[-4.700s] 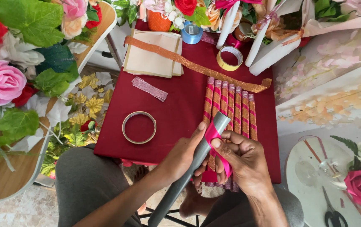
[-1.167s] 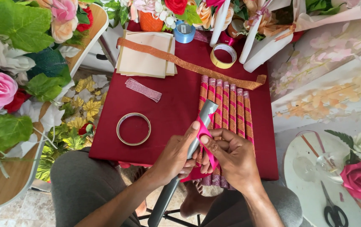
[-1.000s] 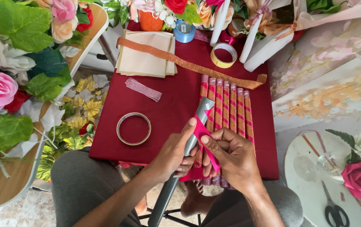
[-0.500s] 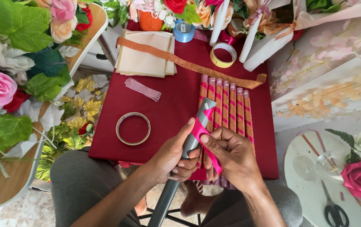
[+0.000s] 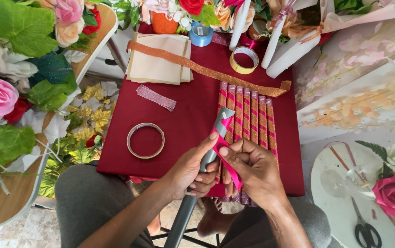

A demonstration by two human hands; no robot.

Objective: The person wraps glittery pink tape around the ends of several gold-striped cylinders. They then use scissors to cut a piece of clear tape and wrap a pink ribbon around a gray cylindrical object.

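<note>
Both hands pinch: left hand (image 5: 189,171) grips grey stick (image 5: 209,156), right hand (image 5: 252,171) pinches pink ribbon (image 5: 227,154); 6 wrapped sticks (image 5: 248,115) lie beneath, tape ring (image 5: 145,140) nearby.

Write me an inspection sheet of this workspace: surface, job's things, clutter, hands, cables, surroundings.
Surface: dark red board resting across the person's lap.
Job's things: grey tube with pink ribbon at its top end; row of wrapped sticks lying side by side.
Clutter: tape ring, yellow tape roll, glitter strip, beige cards.
Hands: left hand grips the tube; right hand pinches the ribbon.
Cables: nothing seen.
Surroundings: artificial flowers on the left side, scissors on a white round tray.
</note>
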